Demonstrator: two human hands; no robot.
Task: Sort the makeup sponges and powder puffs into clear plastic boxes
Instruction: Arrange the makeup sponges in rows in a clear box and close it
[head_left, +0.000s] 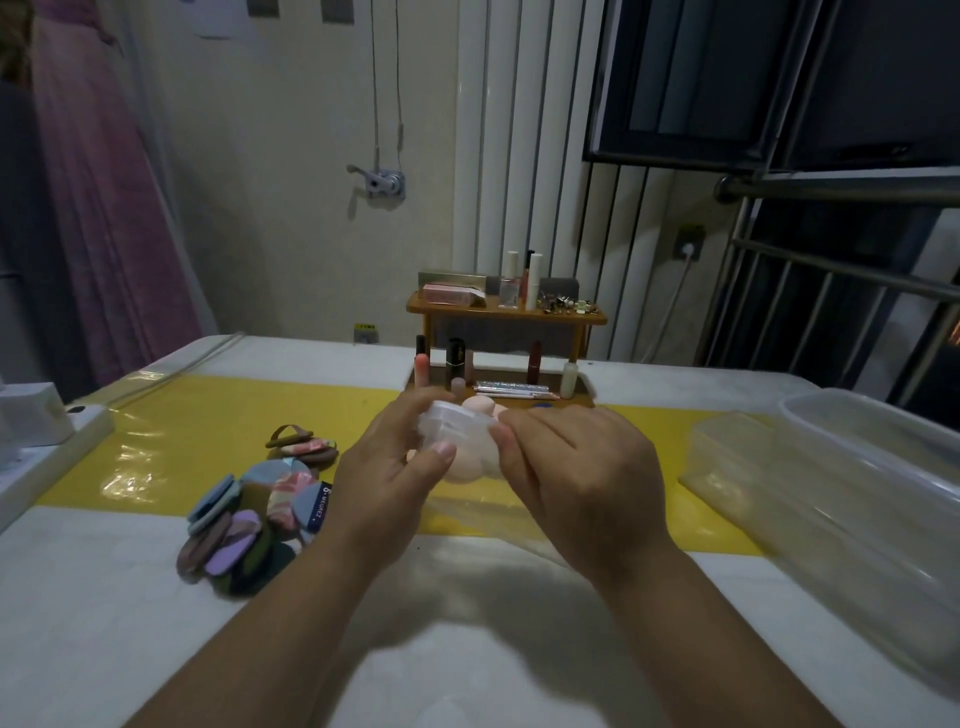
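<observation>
a white table with a glossy yellow mat across it stands before a pale wall and a white radiator. at the far edge sits a small wooden shelf with lipsticks and bottles on both levels. above the mat, both hands hold a small clear plastic box between them. the left hand curls round its left end, thumb on the front and one finger raised. the right hand pinches its right end. pink makeup sponges show through the box wall – whether all lie inside it is unclear. a pile of coloured powder puffs lies on the table left of the hands. large clear plastic boxes stand at the right – well apart from the puffs.
</observation>
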